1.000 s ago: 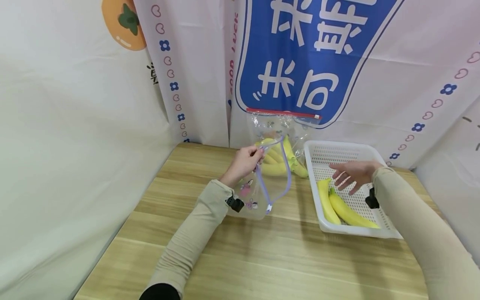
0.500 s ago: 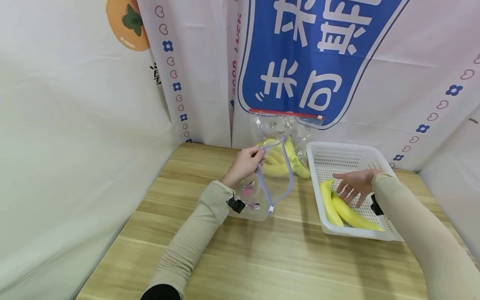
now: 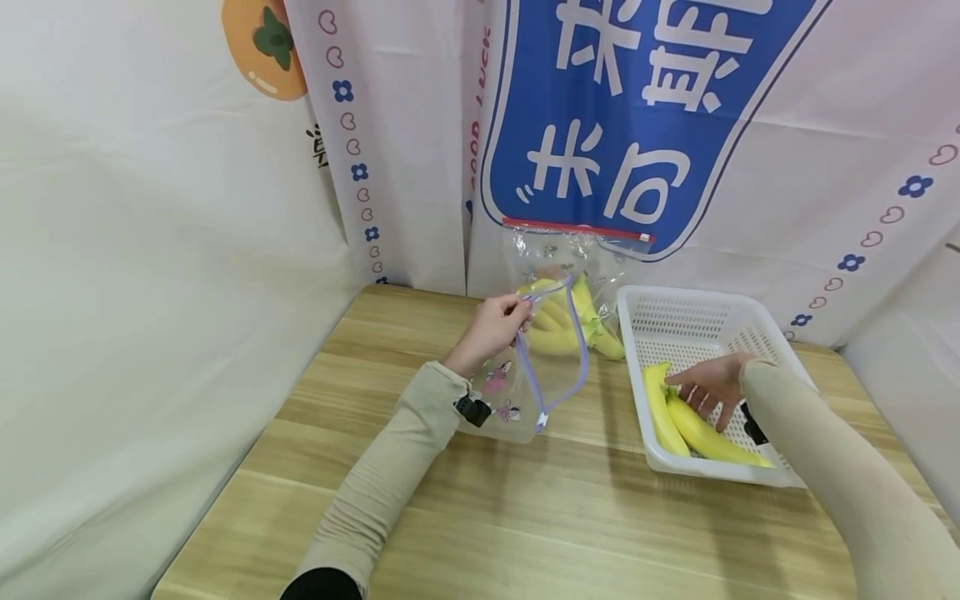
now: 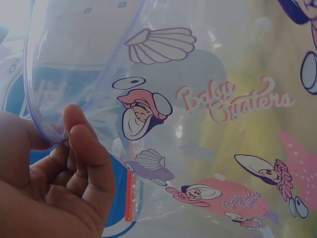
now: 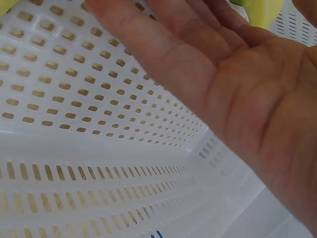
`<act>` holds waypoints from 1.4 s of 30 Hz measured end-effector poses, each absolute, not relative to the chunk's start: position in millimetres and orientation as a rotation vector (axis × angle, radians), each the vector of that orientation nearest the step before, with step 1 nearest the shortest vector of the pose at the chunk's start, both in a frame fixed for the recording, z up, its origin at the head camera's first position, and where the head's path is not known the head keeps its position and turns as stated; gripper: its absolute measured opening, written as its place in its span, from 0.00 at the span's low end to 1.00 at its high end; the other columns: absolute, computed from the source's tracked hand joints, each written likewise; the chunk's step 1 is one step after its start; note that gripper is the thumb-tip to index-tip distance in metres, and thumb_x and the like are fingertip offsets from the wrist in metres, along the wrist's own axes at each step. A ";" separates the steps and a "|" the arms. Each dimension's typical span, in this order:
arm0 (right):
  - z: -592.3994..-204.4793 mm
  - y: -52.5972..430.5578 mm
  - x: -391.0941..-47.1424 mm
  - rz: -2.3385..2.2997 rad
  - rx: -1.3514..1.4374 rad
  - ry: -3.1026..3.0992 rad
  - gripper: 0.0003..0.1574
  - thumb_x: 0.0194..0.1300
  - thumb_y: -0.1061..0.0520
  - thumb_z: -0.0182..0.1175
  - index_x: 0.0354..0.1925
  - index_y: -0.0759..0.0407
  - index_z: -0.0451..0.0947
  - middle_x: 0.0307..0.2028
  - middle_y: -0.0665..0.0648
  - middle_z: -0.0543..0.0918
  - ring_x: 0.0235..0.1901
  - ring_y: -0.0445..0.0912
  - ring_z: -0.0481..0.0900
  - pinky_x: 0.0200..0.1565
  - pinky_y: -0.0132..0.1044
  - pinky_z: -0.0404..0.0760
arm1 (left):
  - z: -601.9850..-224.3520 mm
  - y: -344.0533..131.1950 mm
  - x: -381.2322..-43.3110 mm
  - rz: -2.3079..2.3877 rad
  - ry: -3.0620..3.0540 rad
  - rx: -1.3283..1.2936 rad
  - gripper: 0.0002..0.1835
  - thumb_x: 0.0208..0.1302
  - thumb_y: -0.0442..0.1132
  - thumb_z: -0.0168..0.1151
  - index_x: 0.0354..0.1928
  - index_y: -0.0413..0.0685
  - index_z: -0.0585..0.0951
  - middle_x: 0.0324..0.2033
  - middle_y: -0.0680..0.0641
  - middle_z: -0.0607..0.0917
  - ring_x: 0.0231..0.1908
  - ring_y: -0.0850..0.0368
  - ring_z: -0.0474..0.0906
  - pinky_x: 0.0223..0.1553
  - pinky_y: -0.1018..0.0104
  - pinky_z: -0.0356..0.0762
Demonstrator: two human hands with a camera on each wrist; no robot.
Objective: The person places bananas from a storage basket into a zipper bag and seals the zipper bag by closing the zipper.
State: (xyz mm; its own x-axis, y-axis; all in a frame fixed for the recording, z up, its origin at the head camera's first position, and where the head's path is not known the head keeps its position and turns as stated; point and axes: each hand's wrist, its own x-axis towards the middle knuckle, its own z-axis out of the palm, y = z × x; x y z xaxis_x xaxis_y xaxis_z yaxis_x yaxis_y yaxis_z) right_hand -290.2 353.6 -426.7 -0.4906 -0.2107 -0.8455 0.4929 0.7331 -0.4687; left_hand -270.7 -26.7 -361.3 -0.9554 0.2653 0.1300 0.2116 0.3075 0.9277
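Note:
My left hand [image 3: 491, 329] pinches the rim of a clear zip bag [image 3: 504, 412] with a purple zip, its mouth spread apart. Pink oyster cartoons cover that bag [image 4: 213, 191] in the left wrist view, where thumb and fingertips meet on the rim. Inside a white perforated basket [image 3: 633, 400] lie two yellow bananas, a left banana [image 3: 662, 417] and a right banana [image 3: 708, 435], side by side. Over the right banana is my right hand [image 3: 708, 382], thumb near its stem end and fingers extended along its far side. A slice of yellow fruit [image 5: 265, 11] shows behind the palm.
Behind the held bag stands another clear bag [image 3: 577, 242] with a red slider zip and several bananas [image 3: 551, 337] in it, against the printed cloth [image 3: 420, 150]. The basket sits to its right on the wooden table [image 3: 420, 517].
My right hand has lowered into the basket, from above the bananas to right at the right one. The left hand keeps its pinch on the bag. The head view has shifted slightly.

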 end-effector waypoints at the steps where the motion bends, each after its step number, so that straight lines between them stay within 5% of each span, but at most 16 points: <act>1: -427.2 353.5 -289.8 -0.854 0.216 1.910 0.41 0.60 0.37 0.48 0.53 0.72 0.59 0.42 0.66 0.72 0.41 0.56 0.73 0.37 0.54 0.75 | -361.3 -26.8 -270.7 1.764 2.501 0.458 0.15 0.66 0.46 0.46 0.28 0.44 0.76 0.22 0.47 0.76 0.18 0.58 0.69 0.17 0.70 0.69; 15: -434.6 351.3 -285.2 -0.793 0.147 1.978 0.21 0.54 0.50 0.59 0.40 0.65 0.72 0.36 0.62 0.75 0.37 0.53 0.75 0.37 0.49 0.76 | -360.0 -28.6 -268.6 1.769 2.482 0.464 0.15 0.65 0.47 0.46 0.29 0.44 0.76 0.23 0.47 0.76 0.18 0.59 0.69 0.18 0.70 0.69; 34: -427.9 353.6 -290.1 -0.931 0.091 1.977 0.23 0.61 0.50 0.52 0.45 0.68 0.67 0.38 0.62 0.74 0.37 0.52 0.75 0.39 0.47 0.76 | -356.8 -29.2 -268.8 1.763 2.472 0.430 0.15 0.66 0.47 0.46 0.30 0.45 0.76 0.28 0.40 0.78 0.20 0.59 0.68 0.20 0.69 0.70; 42: -423.9 354.6 -290.8 -1.056 0.090 1.962 0.24 0.63 0.50 0.48 0.48 0.68 0.65 0.41 0.63 0.72 0.40 0.53 0.73 0.40 0.50 0.75 | -357.3 -28.7 -269.4 1.769 2.479 0.433 0.15 0.66 0.46 0.46 0.30 0.44 0.77 0.25 0.46 0.77 0.19 0.60 0.69 0.20 0.71 0.70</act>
